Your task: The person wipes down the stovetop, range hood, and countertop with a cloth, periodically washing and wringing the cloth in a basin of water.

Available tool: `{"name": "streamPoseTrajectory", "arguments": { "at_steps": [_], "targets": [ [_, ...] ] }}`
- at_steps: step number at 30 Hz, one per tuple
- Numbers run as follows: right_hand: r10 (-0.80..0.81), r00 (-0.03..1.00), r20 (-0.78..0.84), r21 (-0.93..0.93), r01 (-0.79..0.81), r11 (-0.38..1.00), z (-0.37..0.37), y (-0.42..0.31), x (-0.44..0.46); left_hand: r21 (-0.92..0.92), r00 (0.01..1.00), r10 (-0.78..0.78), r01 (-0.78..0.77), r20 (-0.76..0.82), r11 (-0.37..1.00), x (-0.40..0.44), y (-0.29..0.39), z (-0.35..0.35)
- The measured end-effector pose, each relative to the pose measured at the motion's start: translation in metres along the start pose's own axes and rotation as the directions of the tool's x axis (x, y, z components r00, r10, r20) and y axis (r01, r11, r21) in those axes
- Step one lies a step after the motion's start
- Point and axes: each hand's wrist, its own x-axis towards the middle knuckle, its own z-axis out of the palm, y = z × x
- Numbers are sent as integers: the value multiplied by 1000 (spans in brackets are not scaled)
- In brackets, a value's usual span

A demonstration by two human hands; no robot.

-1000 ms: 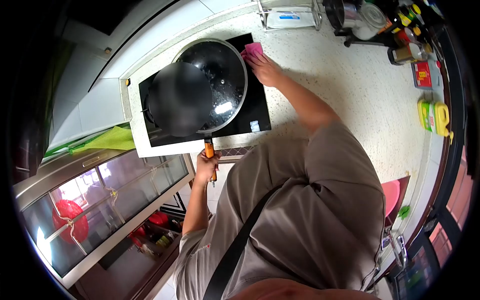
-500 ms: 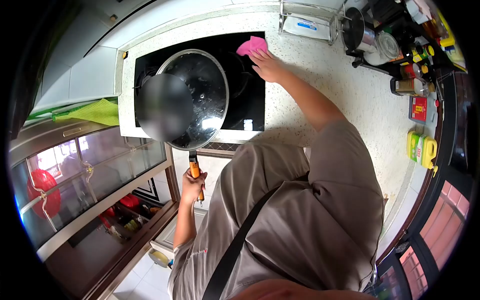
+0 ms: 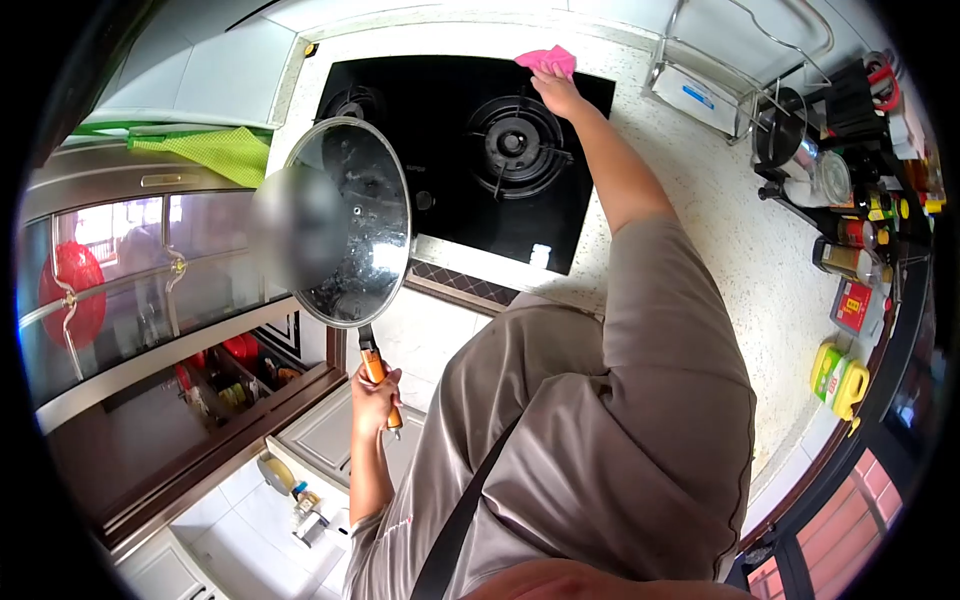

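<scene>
Plainly, left hand (image 3: 374, 402): closed round the orange handle (image 3: 371, 365), the fingers wrapped over it and the handle's end showing below the fist.
Right hand (image 3: 556, 92): fingers stretched out onto the pink cloth (image 3: 547, 61) and touching it; whether they pinch it or only press, I cannot tell, as their undersides are hidden.
Both hands: well apart, the left one near the body, the right one at the far side of the cooktop (image 3: 465, 222).
Pan: dark, shiny pan (image 3: 375, 235) with a silver rim and pale spots, at the near left of the cooktop, covering its corner from view; contact between the two cannot be made out. A round blur hides the pan's left part.
Pink cloth: at the far right edge of the cooktop.
Burners: right burner (image 3: 513, 143) in full view, left burner (image 3: 354, 103) partly behind the pan.
Cooktop lettering: small pale marks near the knob (image 3: 425, 200), too faint to read.
White packet (image 3: 692, 96): blue label, in the wire rack at far right, words too small.
Yellow jug (image 3: 838, 380): green and white label, right edge of the counter, unreadable.
Red label (image 3: 853, 305): yellow patch with dark characters, too small to read.
Left sleeve (image 3: 375, 545): tiny reddish mark, illegible.
</scene>
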Motion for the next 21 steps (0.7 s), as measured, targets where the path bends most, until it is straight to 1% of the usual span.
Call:
{"name": "streamPoseTrajectory", "arguments": {
  "at_steps": [1,4,6,8,9,11,12,13,14,16,17,18,20,21],
  "targets": [
    [42,999,28,-15,-42,999,0,0,2,-20,1000,-17,17,-8,1000,-1,-4,-7],
    [-9,1000,-12,-118,7,993,-15,4,-12,-27,999,-20,19,-40,999,-4,-6,-14],
    [58,984,-168,-322,-110,940,-24,18,-36,-45,999,-17,15,-40,999,-5,-3,-15],
    [-9,921,-391,-129,-45,991,-25,44,-55,-70,999,-19,15,-48,997,-7,-4,-16],
    [-18,921,-389,-133,-37,990,-26,37,-51,-66,999,-27,24,-41,998,-6,-5,-17],
    [167,922,-349,67,-153,986,-34,27,-45,-68,999,-35,33,-31,997,-3,-8,-18],
    [164,923,-349,61,-152,986,-42,14,-42,-84,999,-33,31,-26,996,-1,-10,-20],
    [239,963,-123,158,-219,963,-56,-11,-37,-103,999,-30,27,-22,994,0,-11,-20],
    [280,953,114,232,-299,925,-64,-26,-32,-114,999,-27,24,-23,993,2,-9,-17],
    [158,987,10,292,-154,944,-29,-5,6,-101,999,-29,27,-22,995,1,-4,-10],
    [144,987,68,304,-157,939,-33,-16,12,-119,999,-34,29,-33,992,3,-8,-9],
    [101,994,39,324,-108,940,-24,-16,26,-126,998,-42,36,-45,991,6,-9,-9],
    [105,986,129,364,-146,920,-43,-58,23,-130,998,-28,22,-48,991,7,-10,-6],
    [76,987,144,352,-123,928,-39,-60,29,-150,999,-23,16,-47,988,8,-16,-7]
  ]
}}
